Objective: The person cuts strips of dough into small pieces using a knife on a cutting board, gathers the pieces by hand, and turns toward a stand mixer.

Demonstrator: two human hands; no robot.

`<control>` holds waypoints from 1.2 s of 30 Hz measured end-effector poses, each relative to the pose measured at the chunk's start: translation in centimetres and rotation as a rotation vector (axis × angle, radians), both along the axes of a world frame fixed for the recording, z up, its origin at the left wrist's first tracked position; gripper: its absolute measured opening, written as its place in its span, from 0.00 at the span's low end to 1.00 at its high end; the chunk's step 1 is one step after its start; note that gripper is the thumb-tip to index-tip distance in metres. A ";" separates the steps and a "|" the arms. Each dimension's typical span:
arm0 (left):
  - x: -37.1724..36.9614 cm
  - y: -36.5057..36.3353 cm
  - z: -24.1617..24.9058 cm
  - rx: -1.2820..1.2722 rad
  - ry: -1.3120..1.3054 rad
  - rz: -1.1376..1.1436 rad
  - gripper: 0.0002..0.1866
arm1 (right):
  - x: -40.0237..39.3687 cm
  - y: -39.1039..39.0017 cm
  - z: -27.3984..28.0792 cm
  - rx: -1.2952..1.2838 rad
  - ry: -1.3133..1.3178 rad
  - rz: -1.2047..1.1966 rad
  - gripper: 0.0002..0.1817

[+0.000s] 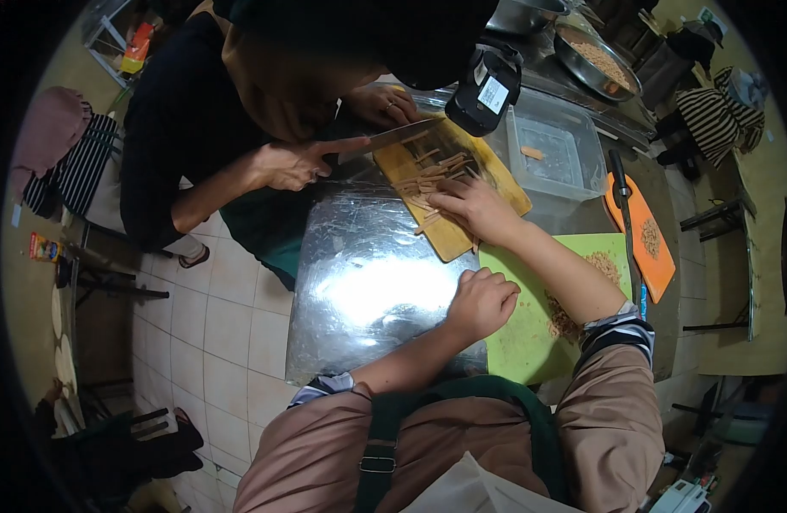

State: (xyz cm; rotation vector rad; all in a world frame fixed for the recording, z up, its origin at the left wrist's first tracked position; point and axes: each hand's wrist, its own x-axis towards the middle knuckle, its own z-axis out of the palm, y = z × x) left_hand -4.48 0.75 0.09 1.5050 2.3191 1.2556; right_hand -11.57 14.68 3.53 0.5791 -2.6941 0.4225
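Note:
My right hand reaches over a worn yellow cutting board, its bent fingers on a pile of thin brown strips. The strips lie across the middle of the board, and some are hidden under my fingers. My left hand is curled into a loose fist with nothing visible in it, just below the yellow board and beside a green cutting board. Chopped brown bits lie on the green board, partly behind my right forearm. Across the table, another person's hand holds a large knife over the yellow board.
The table has a shiny metallic surface. A clear plastic tub with an orange piece stands behind. On the right lies an orange cutting board with chopped bits, a black-handled knife along its edge. A metal bowl holds brown bits.

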 end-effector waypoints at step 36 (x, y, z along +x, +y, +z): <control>0.1 0.1 -0.2 0.016 0.012 0.010 0.03 | -3.4 2.2 2.2 -0.326 -0.413 -0.039 0.12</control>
